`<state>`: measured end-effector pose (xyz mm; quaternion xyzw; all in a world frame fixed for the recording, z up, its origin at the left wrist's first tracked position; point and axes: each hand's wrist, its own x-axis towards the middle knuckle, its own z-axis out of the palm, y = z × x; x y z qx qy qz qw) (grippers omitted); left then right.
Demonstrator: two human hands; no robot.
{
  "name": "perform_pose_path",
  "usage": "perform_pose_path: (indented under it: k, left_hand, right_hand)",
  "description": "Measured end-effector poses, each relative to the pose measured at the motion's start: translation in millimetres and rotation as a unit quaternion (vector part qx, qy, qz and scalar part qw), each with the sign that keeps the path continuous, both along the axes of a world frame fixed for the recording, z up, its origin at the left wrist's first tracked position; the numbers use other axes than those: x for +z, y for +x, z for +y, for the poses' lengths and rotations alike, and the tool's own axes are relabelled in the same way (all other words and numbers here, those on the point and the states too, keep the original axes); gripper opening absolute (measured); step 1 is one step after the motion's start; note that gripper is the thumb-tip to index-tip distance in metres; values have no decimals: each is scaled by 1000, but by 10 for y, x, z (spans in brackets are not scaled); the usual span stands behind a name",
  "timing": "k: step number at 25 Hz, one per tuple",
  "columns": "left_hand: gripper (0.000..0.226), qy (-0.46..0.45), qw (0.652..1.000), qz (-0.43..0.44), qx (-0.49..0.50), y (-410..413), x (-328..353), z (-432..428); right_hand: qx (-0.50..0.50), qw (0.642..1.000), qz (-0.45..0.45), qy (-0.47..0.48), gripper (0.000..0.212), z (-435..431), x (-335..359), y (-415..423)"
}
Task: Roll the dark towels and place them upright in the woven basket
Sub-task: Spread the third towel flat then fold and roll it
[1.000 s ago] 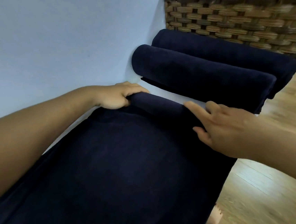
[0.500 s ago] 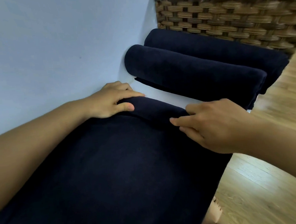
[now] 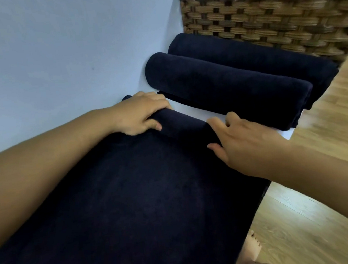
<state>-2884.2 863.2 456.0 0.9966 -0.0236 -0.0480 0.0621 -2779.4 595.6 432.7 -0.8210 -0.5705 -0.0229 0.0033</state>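
A dark towel lies spread on a white surface, its far end wound into a small roll. The left hand and right hand both curl their fingers over that roll, gripping it. Beyond them, two rolled towels lie side by side against a woven basket.

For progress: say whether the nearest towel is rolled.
Mostly spread: towel has only its far end rolled, under left hand and right hand.

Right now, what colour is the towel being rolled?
Very dark navy, almost black, plain with no pattern: the towel shows best in the head view.
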Motion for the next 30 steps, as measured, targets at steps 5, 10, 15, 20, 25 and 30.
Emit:
perform_pose_path:
  k: [5,10,15,20,25,30]
  left_hand:
    - [40,67,982,-176,21,-260,-321,-52]
    - [50,49,983,-178,14,-596,-350,-92]
    - [47,-89,978,-172,75,-1066,-347,-193]
    - [37,-41,968,-158,190,-692,-32,-200]
    - [51,-41,986,-112,113,-427,-186,-228]
    - [55,9,998,-50,36,-584,-179,-119]
  right_hand:
    - [-25,991,-102,82,38,-37,-102,-237]
    - [45,984,-149,83,60,-185,-58,-509]
    - [72,994,62,46,29,-295,218,-752]
    - [-18,983,182,30,52,-141,342,-257]
    - [17,994,105,26,76,-220,91,-368]
    - [55,990,127,9,68,-211,80,-371]
